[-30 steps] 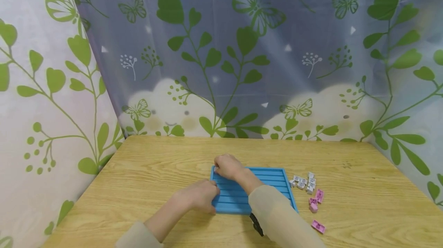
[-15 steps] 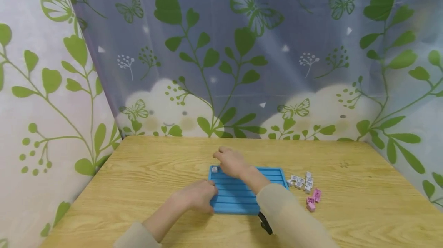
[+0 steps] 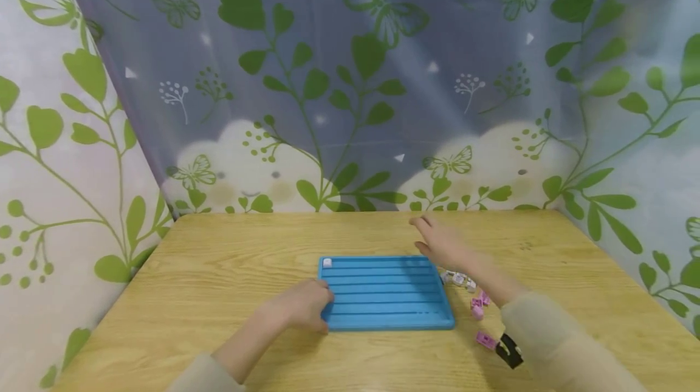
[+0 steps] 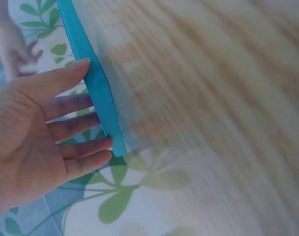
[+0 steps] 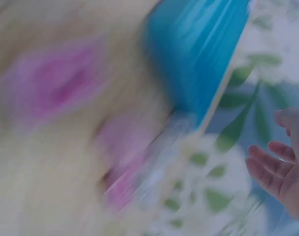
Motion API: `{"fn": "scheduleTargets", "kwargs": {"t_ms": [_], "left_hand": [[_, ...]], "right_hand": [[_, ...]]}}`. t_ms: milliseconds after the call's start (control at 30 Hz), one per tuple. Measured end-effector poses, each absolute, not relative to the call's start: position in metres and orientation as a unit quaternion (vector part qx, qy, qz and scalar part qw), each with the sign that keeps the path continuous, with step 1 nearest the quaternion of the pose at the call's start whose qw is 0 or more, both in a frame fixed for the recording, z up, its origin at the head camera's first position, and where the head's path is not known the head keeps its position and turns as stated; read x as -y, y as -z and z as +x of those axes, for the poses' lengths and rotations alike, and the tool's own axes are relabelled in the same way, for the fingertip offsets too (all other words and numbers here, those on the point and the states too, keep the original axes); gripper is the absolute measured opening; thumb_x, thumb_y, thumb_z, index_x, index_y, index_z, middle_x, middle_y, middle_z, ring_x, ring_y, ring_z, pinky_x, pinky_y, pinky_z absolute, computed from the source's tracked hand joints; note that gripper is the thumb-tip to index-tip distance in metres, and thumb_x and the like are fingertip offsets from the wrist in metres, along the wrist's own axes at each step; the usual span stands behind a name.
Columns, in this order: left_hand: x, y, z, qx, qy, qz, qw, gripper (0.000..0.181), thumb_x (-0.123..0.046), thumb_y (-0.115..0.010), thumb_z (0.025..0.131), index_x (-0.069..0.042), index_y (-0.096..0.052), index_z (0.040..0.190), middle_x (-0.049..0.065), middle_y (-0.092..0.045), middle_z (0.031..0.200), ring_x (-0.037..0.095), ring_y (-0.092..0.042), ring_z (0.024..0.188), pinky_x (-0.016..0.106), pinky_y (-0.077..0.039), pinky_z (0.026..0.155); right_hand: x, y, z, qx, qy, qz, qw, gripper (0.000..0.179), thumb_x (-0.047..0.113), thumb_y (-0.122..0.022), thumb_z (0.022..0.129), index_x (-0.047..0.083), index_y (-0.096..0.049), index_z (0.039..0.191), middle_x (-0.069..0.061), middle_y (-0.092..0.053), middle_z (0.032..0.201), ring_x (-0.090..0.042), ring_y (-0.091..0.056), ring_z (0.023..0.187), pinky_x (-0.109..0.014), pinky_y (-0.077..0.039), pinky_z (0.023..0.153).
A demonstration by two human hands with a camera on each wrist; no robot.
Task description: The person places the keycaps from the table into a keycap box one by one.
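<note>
My left hand (image 3: 303,306) holds the blue ridged tray (image 3: 383,324) at its near left corner. In the left wrist view, the thumb (image 4: 73,73) lies on the outer wall while the other fingertips meet the rim. One small white block (image 3: 327,263) sits in the tray's far left corner. Beyond the tray's right end, my right hand (image 3: 443,246) hovers with fingers loosely spread and nothing between them. Small white blocks (image 3: 458,279) lie below it, partly hidden by the forearm.
Pink blocks (image 3: 477,307) lie right of the tray, with another pink block (image 3: 485,340) closer to the front beside a black strap piece (image 3: 509,352) at the right wrist. A patterned curtain (image 3: 361,76) stands behind the wooden table (image 3: 246,240).
My right hand has lifted off the tray's far left corner, leaving the white block there, and has swung right toward the loose blocks. My left hand keeps its hold on the tray.
</note>
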State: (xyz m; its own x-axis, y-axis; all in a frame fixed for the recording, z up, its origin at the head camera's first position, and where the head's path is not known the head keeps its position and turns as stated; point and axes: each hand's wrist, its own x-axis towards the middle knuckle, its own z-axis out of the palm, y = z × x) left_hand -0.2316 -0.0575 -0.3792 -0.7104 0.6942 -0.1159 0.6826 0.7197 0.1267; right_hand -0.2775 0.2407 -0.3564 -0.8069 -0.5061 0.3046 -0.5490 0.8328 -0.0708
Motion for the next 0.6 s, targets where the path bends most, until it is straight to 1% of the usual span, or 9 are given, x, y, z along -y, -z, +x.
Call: {"fn": "scheduleTargets", "kwargs": {"t_ms": [67,100,200,300,367,433,567,600], "left_hand": [[0.059,0.378,-0.231,-0.924,-0.038,0.371,0.082,0.038,-0.024,-0.079,0.069,-0.003,-0.067,0.098,-0.002,-0.051,0.083,0.01,-0.046,0.074,0.025,-0.045,0.069],[0.059,0.378,-0.231,-0.925,-0.038,0.37,0.084,0.039,-0.025,-0.079,0.069,-0.003,-0.067,0.099,-0.002,-0.052,0.084,0.009,-0.047,0.075,0.025,-0.046,0.069],[0.06,0.378,-0.232,-0.925,-0.042,0.367,0.087,0.038,-0.024,-0.079,0.07,-0.003,-0.067,0.1,-0.002,-0.052,0.085,0.01,-0.047,0.075,0.025,-0.046,0.07],[0.06,0.378,-0.232,-0.925,-0.044,0.367,0.086,0.038,-0.024,-0.079,0.07,-0.003,-0.067,0.099,-0.002,-0.051,0.085,0.01,-0.047,0.076,0.026,-0.046,0.07],[0.059,0.378,-0.232,-0.925,-0.044,0.369,0.084,0.038,-0.024,-0.079,0.069,-0.003,-0.067,0.099,-0.002,-0.051,0.085,0.01,-0.047,0.076,0.026,-0.046,0.07],[0.059,0.379,-0.232,-0.924,-0.044,0.37,0.085,0.038,-0.025,-0.079,0.069,-0.003,-0.067,0.099,-0.002,-0.051,0.085,0.01,-0.047,0.075,0.026,-0.046,0.07],[0.059,0.38,-0.231,-0.924,-0.042,0.369,0.085,0.039,-0.025,-0.079,0.069,-0.003,-0.067,0.099,-0.003,-0.051,0.085,0.009,-0.046,0.075,0.025,-0.046,0.071],[0.059,0.38,-0.231,-0.924,-0.041,0.369,0.085,0.039,-0.025,-0.079,0.069,-0.003,-0.067,0.099,-0.002,-0.051,0.085,0.009,-0.046,0.075,0.025,-0.046,0.071]], "right_hand": [[-0.264,0.361,-0.275,0.956,-0.066,0.255,0.131,0.044,0.004,-0.065,0.084,-0.005,-0.046,0.123,-0.02,-0.051,0.107,-0.019,-0.053,0.067,-0.026,-0.042,0.05],[-0.274,0.363,-0.273,0.961,-0.063,0.242,0.119,0.044,0.004,-0.065,0.084,-0.005,-0.046,0.123,-0.02,-0.051,0.107,-0.018,-0.051,0.063,-0.025,-0.038,0.046],[-0.298,0.368,-0.268,0.972,-0.043,0.217,0.083,0.039,0.004,-0.064,0.084,-0.003,-0.05,0.119,-0.019,-0.05,0.105,-0.016,-0.049,0.063,-0.025,-0.037,0.047],[-0.311,0.372,-0.265,0.976,-0.038,0.205,0.057,0.033,0.006,-0.065,0.085,-0.002,-0.054,0.115,-0.017,-0.051,0.102,-0.017,-0.05,0.066,-0.029,-0.04,0.051],[-0.318,0.374,-0.264,0.978,-0.037,0.198,0.05,0.031,0.006,-0.064,0.084,-0.002,-0.056,0.113,-0.016,-0.051,0.101,-0.018,-0.051,0.068,-0.03,-0.041,0.054],[-0.323,0.377,-0.263,0.981,-0.039,0.188,0.041,0.031,0.005,-0.063,0.084,-0.002,-0.056,0.114,-0.016,-0.052,0.101,-0.018,-0.051,0.068,-0.03,-0.041,0.054],[-0.331,0.384,-0.262,0.981,-0.041,0.187,0.043,0.029,0.0,-0.061,0.081,0.0,-0.059,0.11,-0.015,-0.054,0.099,-0.019,-0.052,0.068,-0.029,-0.041,0.053],[-0.333,0.385,-0.261,0.979,-0.041,0.192,0.047,0.029,-0.001,-0.061,0.08,0.0,-0.06,0.109,-0.014,-0.055,0.099,-0.02,-0.054,0.069,-0.03,-0.042,0.054]]}}
